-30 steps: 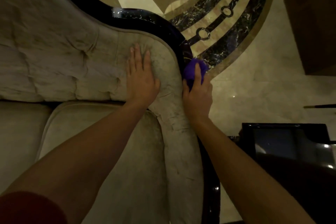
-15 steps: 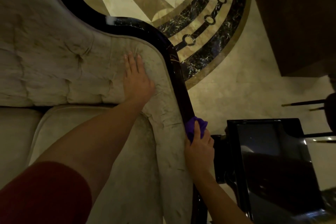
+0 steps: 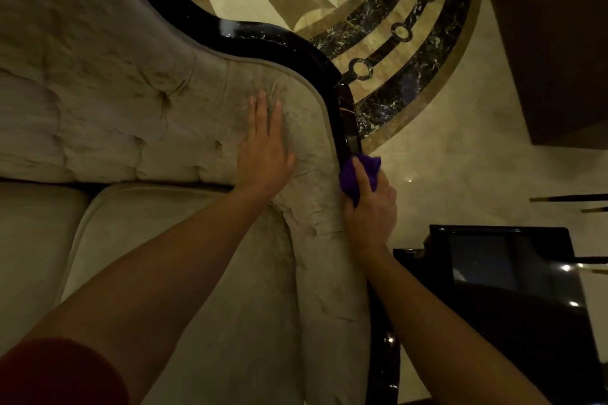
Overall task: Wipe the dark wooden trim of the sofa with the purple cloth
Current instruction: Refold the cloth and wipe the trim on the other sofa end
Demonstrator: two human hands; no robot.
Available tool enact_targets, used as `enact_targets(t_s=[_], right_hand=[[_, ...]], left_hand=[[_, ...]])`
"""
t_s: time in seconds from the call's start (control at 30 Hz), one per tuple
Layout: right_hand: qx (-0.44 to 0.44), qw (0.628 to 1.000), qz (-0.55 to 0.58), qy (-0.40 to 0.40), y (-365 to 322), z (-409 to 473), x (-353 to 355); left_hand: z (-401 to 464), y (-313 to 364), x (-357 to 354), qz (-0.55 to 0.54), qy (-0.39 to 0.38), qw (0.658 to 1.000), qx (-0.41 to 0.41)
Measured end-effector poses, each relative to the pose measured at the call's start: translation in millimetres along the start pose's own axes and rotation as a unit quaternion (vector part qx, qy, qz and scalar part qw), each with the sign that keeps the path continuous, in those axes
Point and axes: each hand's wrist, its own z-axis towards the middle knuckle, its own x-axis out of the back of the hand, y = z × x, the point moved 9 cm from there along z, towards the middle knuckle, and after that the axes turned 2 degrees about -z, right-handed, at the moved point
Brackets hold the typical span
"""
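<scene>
Sofa [image 3: 115, 82] fills the left and middle of the view, one piece in pale tufted fabric with a seat cushion [image 3: 197, 289] below its buttoned back. Marble floor [image 3: 460, 158] spreads to the right, carrying one round inlay [image 3: 388, 52] of dark and tan bands with ring motifs. One glossy black side table [image 3: 500, 273] stands just beside the sofa's arm at lower right, close against the person's right forearm. One dark wooden panel [image 3: 552, 43] occupies the upper right corner.

One dark wooden trim [image 3: 289, 46] curves along the sofa's outer edge, glossy black, running from the top down past the arm.

Two bare arms reach in from the bottom; a red sleeve [image 3: 56, 375] shows on the left one. The left hand [image 3: 263, 151] lies flat on the upholstery, fingers extended and relaxed, gripping nothing. The right hand [image 3: 370, 207] is clenched around the one purple cloth [image 3: 358, 174], pressing it against the trim where the sofa's back curves into the arm. The cloth bunches out above the fingers, covering that short stretch of trim; the hand hides the trim just below it.
</scene>
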Motion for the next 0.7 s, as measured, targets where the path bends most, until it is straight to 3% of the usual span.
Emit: enact_targets(t_s=[0.2,0.37,0.5,0.7], right_hand=[[0.042,0.994,0.074,0.063,-51.7,79.7,11.3],[0.102,0.988,0.104,0.044,-61.3,103.3,25.5],[0.110,0.984,0.114,0.077,-89.3,125.5,51.0],[0.154,0.965,0.172,0.121,-149.5,142.8,97.5]], left_hand=[[3.3,-10.6,10.8,-0.026,0.000,0.999,-0.034],[6.4,-20.1,35.2,-0.067,0.001,0.994,-0.081],[8.0,-15.3,84.5,-0.171,0.109,0.977,-0.071],[31.1,-5.7,179.6,-0.159,0.183,0.964,-0.108]])
